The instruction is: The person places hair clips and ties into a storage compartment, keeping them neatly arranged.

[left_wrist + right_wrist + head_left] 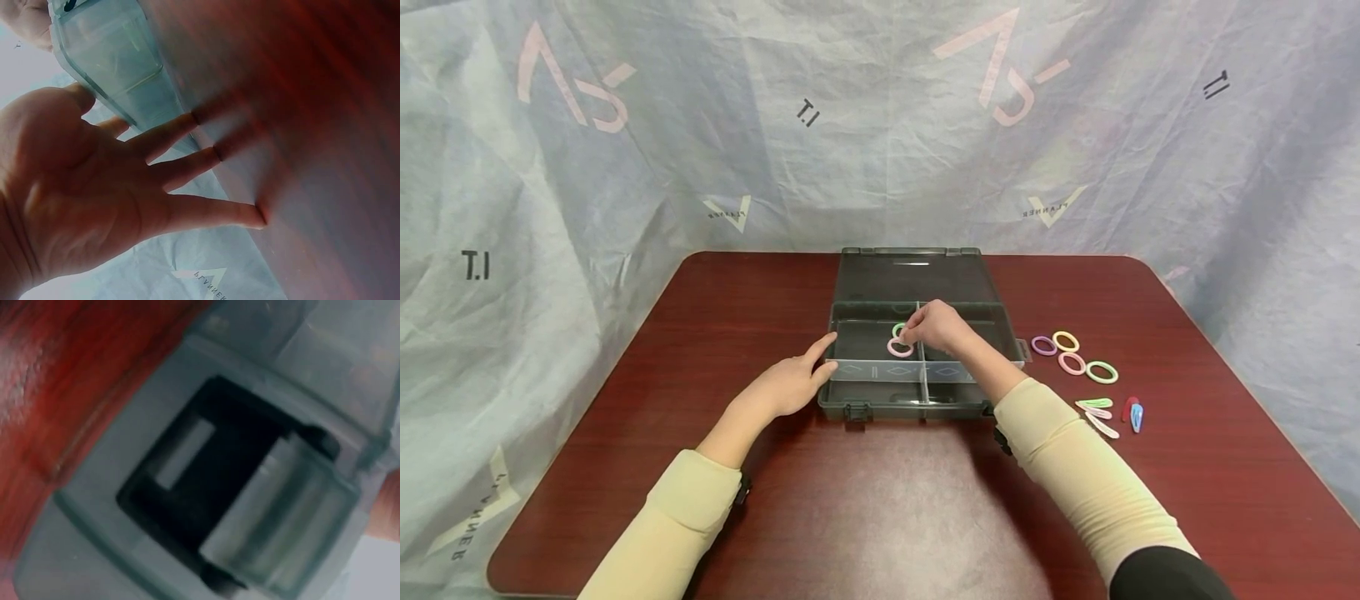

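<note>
A dark see-through divided box [872, 408] stands on the table with its lid [917, 279] folded back. My right hand [936, 325] pinches a pink hair tie [900, 348] over the back left compartment. Beside it in that compartment shows a green hair tie [897, 331], partly hidden by my fingers. My left hand [786, 385] is at the box's left wall, thumb and forefinger at the edge. Its other fingers stretch out toward the tabletop in the left wrist view. A close latch [281, 519] of the box fills the right wrist view; the right hand is hidden there.
Right of the box lie purple [1043, 346], yellow [1065, 342], pink [1071, 363] and green [1102, 372] hair ties. Nearer are several snap hair clips [1097, 414], with a red and a blue clip [1137, 417] beside them. A printed cloth [880, 125] hangs behind the table.
</note>
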`<act>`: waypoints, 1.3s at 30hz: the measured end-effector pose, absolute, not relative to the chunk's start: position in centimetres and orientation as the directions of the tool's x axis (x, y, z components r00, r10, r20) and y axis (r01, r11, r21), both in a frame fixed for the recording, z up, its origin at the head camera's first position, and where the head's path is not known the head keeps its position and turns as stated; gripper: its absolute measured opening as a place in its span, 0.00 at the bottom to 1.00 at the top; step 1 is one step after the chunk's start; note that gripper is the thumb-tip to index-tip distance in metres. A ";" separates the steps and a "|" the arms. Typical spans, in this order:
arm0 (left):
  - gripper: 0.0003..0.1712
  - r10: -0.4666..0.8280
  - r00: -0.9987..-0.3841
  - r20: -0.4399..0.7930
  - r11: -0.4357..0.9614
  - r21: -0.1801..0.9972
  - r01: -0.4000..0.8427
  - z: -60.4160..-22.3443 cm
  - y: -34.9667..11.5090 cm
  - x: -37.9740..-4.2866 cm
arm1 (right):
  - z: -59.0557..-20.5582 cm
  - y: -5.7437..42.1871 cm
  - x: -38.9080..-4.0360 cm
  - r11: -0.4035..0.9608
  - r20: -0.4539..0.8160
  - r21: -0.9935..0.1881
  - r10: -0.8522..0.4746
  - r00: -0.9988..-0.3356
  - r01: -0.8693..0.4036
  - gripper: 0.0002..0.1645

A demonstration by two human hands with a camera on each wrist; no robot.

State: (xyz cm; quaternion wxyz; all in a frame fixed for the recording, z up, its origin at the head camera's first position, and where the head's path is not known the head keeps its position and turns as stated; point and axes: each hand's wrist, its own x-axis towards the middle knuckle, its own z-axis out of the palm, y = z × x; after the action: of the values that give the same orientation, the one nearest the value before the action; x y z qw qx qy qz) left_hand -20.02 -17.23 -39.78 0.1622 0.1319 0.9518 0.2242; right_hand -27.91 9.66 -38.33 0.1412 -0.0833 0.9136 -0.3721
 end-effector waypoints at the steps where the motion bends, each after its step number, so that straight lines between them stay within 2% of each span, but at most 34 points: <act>1: 0.38 0.323 -0.914 -0.247 0.865 0.468 0.179 -39.7 -17.2 -20.0 | -38.5 9.6 -27.9 0.717 -0.198 -0.695 -0.251 -0.948 -0.045 0.09; 10: 0.37 0.327 -0.915 -0.235 0.864 0.467 0.189 -39.7 -17.1 -19.9 | -39.4 9.2 -27.8 0.752 -0.192 -0.657 -0.237 -0.952 -0.055 0.05; 22: 0.37 0.334 -0.913 -0.234 0.862 0.468 0.195 -39.9 -17.2 -19.9 | -39.3 8.8 -27.8 0.829 -0.199 -0.555 -0.205 -0.958 -0.062 0.08; 30: 0.37 0.350 -0.910 -0.223 0.859 0.463 0.217 -40.1 -17.5 -20.3 | -39.6 8.8 -28.0 0.835 -0.200 -0.549 -0.184 -0.962 -0.046 0.10; 35: 0.37 0.323 -0.916 -0.237 0.872 0.451 0.191 -40.7 -18.7 -19.6 | -39.7 8.1 -27.9 0.789 -0.190 -0.597 -0.316 -0.929 -0.146 0.07; 39: 0.37 0.309 -0.921 -0.236 0.876 0.448 0.179 -40.7 -19.6 -19.0 | -37.9 9.2 -28.4 0.683 -0.142 -0.691 -0.450 -0.882 -0.237 0.16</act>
State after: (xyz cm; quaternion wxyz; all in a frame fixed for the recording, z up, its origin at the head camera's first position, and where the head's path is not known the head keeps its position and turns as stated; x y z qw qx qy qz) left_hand -19.04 -19.64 -40.72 0.1520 0.1278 0.9565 0.2138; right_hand -28.36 9.19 -37.90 0.1521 -0.1898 0.9045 -0.3502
